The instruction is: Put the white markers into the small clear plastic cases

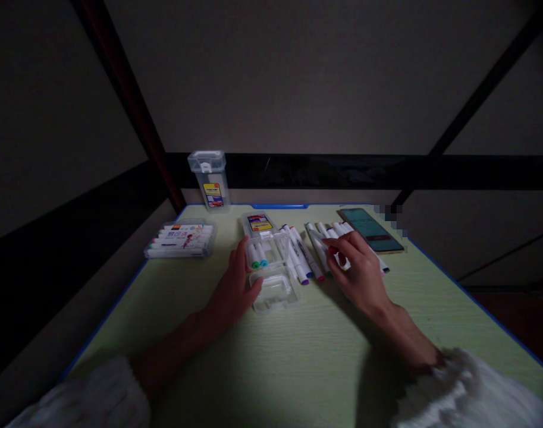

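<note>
A clear plastic marker case (276,242) lies on its side, its lid (275,291) swung open toward me. Inside it are markers with green and light blue ends (259,263). My left hand (235,288) grips the case from the left, fingers along its side and thumb at the lid. To the right of the case, my right hand (358,267) pinches a white marker (320,241) with a red end, just above a row of loose markers; the fingers partly hide it. Between hand and case lie more loose white markers (300,255) with purple, blue and red ends.
A second clear case (213,184) stands upright at the back left. At the left edge lies a packed marker box (182,239). A phone (372,230) rests at the back right of the pale green table (280,368). A wall (298,77) rises behind.
</note>
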Tool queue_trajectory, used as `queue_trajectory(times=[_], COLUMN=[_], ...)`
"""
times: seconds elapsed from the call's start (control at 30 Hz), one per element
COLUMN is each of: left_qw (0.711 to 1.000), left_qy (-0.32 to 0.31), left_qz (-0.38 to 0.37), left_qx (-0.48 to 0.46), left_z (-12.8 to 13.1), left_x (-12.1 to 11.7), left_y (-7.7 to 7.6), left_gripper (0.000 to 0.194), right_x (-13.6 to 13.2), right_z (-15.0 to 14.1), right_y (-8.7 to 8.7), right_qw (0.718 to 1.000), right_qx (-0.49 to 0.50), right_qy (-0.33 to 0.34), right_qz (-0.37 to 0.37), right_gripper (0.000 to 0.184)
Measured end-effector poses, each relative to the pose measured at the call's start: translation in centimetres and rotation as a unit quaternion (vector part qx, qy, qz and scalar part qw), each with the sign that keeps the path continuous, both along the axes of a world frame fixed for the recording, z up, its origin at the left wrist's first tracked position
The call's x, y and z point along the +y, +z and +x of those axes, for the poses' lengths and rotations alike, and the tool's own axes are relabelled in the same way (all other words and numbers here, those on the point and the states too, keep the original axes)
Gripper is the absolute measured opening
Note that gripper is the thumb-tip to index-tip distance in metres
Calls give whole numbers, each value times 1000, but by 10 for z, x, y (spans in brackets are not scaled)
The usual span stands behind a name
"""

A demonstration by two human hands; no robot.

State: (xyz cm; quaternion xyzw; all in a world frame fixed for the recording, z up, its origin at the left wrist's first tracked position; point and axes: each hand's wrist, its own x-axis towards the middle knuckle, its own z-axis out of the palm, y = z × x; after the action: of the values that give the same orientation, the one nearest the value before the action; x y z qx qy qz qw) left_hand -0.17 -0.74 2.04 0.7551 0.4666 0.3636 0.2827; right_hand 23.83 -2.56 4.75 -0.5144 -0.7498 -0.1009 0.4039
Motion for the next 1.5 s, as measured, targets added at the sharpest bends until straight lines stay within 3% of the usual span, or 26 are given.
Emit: queue_trajectory(times=[0.3, 1.5], left_qw=[1000, 1000], left_qy=[-2, 3], left_qz=[13, 1], left_qx=[5, 14], left_z=[-1, 0], left_x=[1, 0], left_y=[-2, 0], left_gripper=[77, 77], right_x=[-1, -3], right_z=[0, -3], right_y=[0, 2], right_qw=[1000, 999], right_qx=[8, 30], right_qy=[10, 15], right_qz=[29, 29], right_gripper=[23, 22])
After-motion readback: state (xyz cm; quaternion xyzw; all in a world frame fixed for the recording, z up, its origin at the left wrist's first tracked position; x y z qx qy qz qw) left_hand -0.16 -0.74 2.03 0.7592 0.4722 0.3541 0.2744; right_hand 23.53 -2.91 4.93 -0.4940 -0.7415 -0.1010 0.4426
